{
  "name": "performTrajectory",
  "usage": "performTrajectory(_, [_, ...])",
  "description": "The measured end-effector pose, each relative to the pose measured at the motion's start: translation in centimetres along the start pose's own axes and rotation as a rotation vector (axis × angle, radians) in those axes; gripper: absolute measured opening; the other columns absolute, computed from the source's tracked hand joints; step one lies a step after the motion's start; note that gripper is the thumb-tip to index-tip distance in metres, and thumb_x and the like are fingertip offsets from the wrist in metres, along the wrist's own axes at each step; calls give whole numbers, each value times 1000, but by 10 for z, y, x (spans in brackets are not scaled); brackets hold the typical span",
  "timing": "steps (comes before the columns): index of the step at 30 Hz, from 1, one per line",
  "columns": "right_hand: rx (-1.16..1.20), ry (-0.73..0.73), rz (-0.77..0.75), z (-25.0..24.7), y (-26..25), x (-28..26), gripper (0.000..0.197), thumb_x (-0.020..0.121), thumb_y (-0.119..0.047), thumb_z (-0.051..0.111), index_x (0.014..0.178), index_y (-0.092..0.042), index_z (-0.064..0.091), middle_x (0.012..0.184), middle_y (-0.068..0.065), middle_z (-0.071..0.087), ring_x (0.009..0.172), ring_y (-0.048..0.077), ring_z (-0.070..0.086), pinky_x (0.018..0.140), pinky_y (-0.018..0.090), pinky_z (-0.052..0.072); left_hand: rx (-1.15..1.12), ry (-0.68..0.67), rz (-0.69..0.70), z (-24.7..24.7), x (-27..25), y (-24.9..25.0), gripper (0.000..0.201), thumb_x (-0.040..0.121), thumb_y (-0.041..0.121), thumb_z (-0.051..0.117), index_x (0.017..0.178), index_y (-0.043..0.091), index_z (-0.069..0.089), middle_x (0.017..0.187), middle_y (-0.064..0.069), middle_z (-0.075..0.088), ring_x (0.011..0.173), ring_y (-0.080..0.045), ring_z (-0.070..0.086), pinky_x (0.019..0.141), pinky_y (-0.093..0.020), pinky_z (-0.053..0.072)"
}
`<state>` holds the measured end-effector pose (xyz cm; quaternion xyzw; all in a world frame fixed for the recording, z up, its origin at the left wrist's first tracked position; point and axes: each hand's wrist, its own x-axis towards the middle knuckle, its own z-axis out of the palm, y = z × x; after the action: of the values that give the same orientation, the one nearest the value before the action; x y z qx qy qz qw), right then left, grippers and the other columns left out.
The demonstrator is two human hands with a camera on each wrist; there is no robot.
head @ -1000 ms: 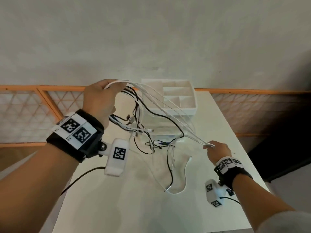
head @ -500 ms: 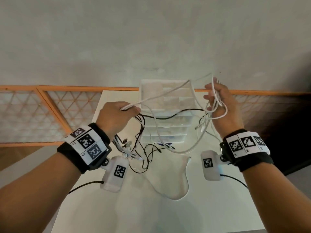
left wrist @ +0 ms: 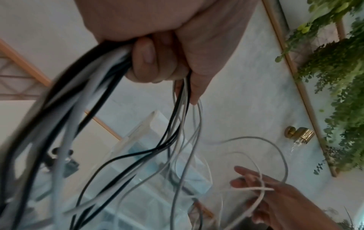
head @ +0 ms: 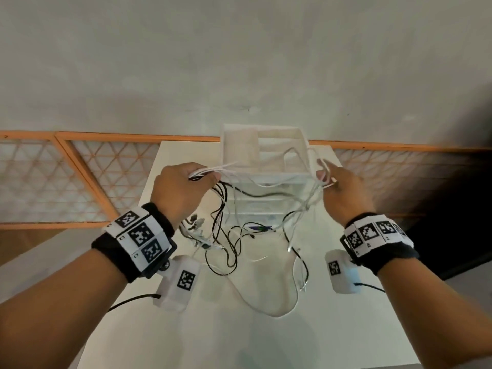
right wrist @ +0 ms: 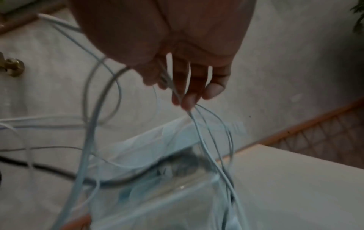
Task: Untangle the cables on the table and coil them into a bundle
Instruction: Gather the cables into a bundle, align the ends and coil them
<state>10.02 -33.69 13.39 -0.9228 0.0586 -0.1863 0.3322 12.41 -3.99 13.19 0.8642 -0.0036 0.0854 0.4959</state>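
Observation:
A tangle of white and black cables point(head: 229, 235) hangs between my hands above the white table point(head: 239, 342). My left hand point(head: 202, 178) grips a thick bunch of black and white cables point(left wrist: 94, 87) in its fist. My right hand point(head: 330, 177) holds thin white cable loops point(right wrist: 199, 129) between thumb and fingers, the fingers fairly straight. In the left wrist view a white cable crosses the right hand point(left wrist: 256, 186). A black cable point(head: 266, 195) sags between both hands. Plug ends point(head: 197, 222) dangle under the left wrist. One long white loop point(head: 274, 312) lies on the table.
A white and clear drawer organiser point(head: 266, 145) stands at the back of the table, right behind the cables. An orange lattice rail point(head: 80, 169) runs behind the table against a pale wall. A dark area lies to the right of the table.
My right hand has risen from low near the table's right edge to level with the left hand, bringing white cable loops up. My left hand has dropped slightly and keeps its grip.

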Motion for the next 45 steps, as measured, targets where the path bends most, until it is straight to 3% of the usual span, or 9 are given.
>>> performTrajectory(2, [24, 229, -34, -8, -4, 1, 38, 99, -12, 49, 133, -22, 61, 95, -2, 69, 75, 6, 59, 72, -1, 37, 16, -11, -1, -1, 1, 0, 21, 83, 45, 71, 81, 24, 74, 50, 11, 55, 43, -5, 44, 47, -23, 31])
performTrajectory(4, [114, 416, -109, -16, -14, 4, 29, 101, -27, 51, 126, -24, 66, 94, -6, 67, 78, 4, 58, 71, -2, 35, 51, -17, -16, 3, 0, 0, 21, 83, 45, 71, 79, 24, 73, 50, 7, 51, 45, -11, 43, 48, -25, 30])
performTrajectory(9, [-103, 30, 131, 6, 21, -9, 34, 95, -9, 52, 124, -17, 68, 116, 16, 71, 106, 35, 63, 90, 29, 45, -37, 81, 17, 4, 0, -1, 15, 84, 43, 71, 78, 29, 72, 59, 10, 61, 50, -5, 49, 52, -23, 34])
performTrajectory(12, [-3, 239, 87, -2, 21, -11, 42, 91, -3, 51, 124, -23, 68, 106, 6, 72, 97, 26, 65, 81, 15, 39, -24, 89, 30, 0, 4, -1, 17, 85, 42, 70, 76, 27, 72, 62, 6, 65, 54, -10, 52, 53, -23, 36])
performTrajectory(19, [312, 334, -210, -8, -22, 0, 27, 100, -28, 56, 124, -25, 67, 106, -7, 69, 89, 3, 66, 79, 20, 53, 209, -213, 59, 16, -1, 17, 19, 86, 44, 68, 79, 26, 72, 55, 9, 55, 48, -8, 47, 48, -23, 30])
performTrajectory(26, [635, 89, -284, -15, -65, 0, 21, 100, -23, 56, 111, -37, 68, 102, -10, 70, 84, 18, 66, 74, 25, 50, 332, -481, 209, 41, -6, 45, 38, 88, 37, 65, 126, 34, 64, 128, 7, 66, 105, -14, 66, 87, -17, 44])
performTrajectory(33, [896, -140, -328, -27, -95, -3, 22, 103, -17, 47, 118, -10, 61, 115, 13, 68, 78, 28, 66, 69, 26, 53, 507, -656, 252, 77, -5, 52, 57, 86, 32, 57, 140, 45, 45, 146, 3, 51, 125, -23, 54, 106, -33, 43])
performTrajectory(40, [390, 336, -51, -38, -12, 21, 41, 97, -16, 57, 136, -28, 56, 122, 0, 64, 90, 6, 66, 83, 27, 58, 723, -599, 89, 39, 6, 12, 26, 88, 30, 54, 93, 11, 71, 91, -9, 70, 86, -29, 65, 72, -30, 51])
performTrajectory(45, [190, 334, 13, -39, 18, 18, 56, 94, -9, 56, 145, -28, 43, 147, -3, 45, 93, -1, 61, 72, -4, 40, 526, -413, -150, -1, 15, 3, 34, 88, 37, 63, 75, 6, 66, 62, -7, 57, 56, -24, 54, 49, -27, 37])
